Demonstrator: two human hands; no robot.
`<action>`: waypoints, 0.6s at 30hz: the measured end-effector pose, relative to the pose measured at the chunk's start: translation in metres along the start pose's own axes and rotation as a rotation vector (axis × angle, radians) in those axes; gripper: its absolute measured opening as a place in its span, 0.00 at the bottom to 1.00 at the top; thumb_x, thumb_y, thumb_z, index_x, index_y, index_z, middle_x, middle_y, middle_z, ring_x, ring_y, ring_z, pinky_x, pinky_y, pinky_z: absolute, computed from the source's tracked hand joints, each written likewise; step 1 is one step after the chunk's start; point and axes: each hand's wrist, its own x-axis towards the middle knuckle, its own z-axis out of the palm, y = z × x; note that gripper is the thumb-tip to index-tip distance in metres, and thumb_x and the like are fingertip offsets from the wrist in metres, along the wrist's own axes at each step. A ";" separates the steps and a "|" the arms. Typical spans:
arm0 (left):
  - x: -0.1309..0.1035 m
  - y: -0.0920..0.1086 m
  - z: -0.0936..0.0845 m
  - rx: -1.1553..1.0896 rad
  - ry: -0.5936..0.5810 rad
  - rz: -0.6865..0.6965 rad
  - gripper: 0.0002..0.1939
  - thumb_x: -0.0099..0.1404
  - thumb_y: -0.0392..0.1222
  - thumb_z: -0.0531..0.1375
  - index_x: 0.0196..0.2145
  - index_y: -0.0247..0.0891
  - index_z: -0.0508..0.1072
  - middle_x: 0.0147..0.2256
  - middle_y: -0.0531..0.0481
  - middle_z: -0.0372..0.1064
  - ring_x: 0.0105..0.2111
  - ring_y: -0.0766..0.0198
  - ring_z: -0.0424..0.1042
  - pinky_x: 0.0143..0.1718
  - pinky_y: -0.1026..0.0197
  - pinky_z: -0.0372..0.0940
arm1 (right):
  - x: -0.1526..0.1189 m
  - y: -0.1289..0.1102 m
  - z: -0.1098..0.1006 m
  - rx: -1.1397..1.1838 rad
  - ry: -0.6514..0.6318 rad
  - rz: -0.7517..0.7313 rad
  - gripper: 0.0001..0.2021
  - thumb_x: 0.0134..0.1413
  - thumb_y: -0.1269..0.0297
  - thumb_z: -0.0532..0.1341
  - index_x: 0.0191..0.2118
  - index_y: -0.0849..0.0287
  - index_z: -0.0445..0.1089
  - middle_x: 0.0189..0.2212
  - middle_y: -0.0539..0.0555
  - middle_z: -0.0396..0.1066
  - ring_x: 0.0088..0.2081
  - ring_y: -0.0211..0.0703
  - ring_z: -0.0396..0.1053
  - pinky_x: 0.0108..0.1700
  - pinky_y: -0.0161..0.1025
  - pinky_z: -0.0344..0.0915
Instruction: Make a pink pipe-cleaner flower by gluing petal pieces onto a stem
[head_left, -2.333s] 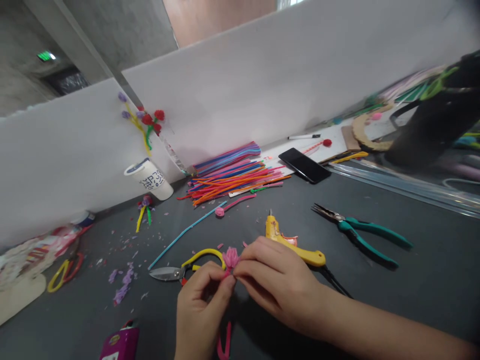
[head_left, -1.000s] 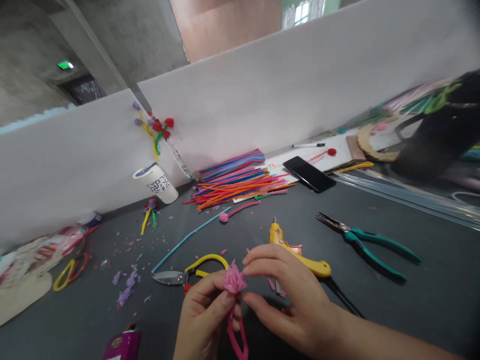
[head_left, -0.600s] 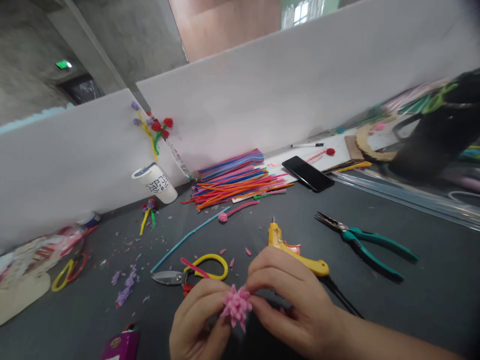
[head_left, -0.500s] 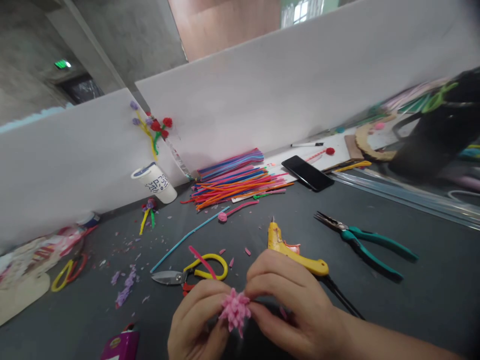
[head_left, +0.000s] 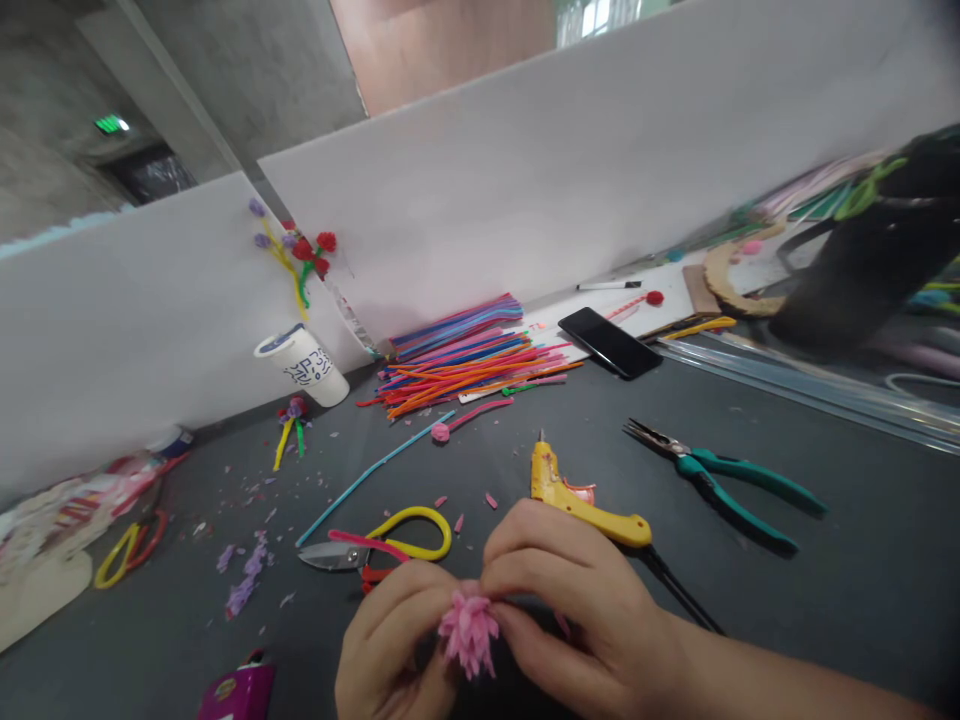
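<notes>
A fluffy pink pipe cleaner flower [head_left: 470, 634] is pinched between both hands near the bottom of the view. My left hand [head_left: 397, 640] closes its fingers on the flower's left side. From the right, my right hand [head_left: 577, 610] grips it with thumb and fingertips. A pink pipe cleaner stem [head_left: 367, 542] sticks out beyond the left fingers, over the scissors [head_left: 409, 535] with yellow and red handles. Just behind my right hand lies a yellow glue gun [head_left: 581, 500], its cord running under the right wrist.
Teal-handled pliers [head_left: 720, 475] lie at right. Bundled pipe cleaners [head_left: 472, 365], a phone [head_left: 609, 342] and a paper cup [head_left: 304, 366] stand along the white partition [head_left: 480, 190]. At left are purple scraps [head_left: 247, 578], a purple lighter-like item [head_left: 238, 690] and another pair of scissors [head_left: 120, 560].
The flower has tipped, so its petals now point more downward. Its pink stem has swung left and lower, across the scissors. The view has shifted slightly.
</notes>
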 end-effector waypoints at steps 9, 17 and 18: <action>0.007 0.004 -0.001 -0.133 0.179 -0.149 0.07 0.64 0.37 0.60 0.39 0.42 0.77 0.31 0.50 0.72 0.31 0.64 0.71 0.32 0.65 0.68 | 0.008 0.027 -0.038 -0.686 -0.448 0.381 0.07 0.58 0.69 0.55 0.33 0.60 0.70 0.32 0.57 0.70 0.34 0.47 0.69 0.35 0.41 0.64; 0.009 0.001 -0.006 -0.107 0.349 -0.234 0.05 0.61 0.36 0.62 0.34 0.41 0.79 0.32 0.50 0.69 0.33 0.65 0.69 0.33 0.67 0.67 | -0.005 0.060 -0.046 -0.885 -0.860 0.673 0.11 0.42 0.76 0.62 0.36 0.66 0.73 0.34 0.63 0.73 0.35 0.57 0.75 0.31 0.41 0.63; 0.008 0.001 -0.007 -0.106 0.360 -0.238 0.04 0.61 0.36 0.62 0.33 0.41 0.79 0.31 0.50 0.69 0.32 0.65 0.69 0.32 0.66 0.67 | -0.007 0.061 -0.042 -0.888 -0.852 0.677 0.12 0.41 0.78 0.61 0.36 0.67 0.73 0.35 0.64 0.73 0.34 0.58 0.75 0.30 0.41 0.63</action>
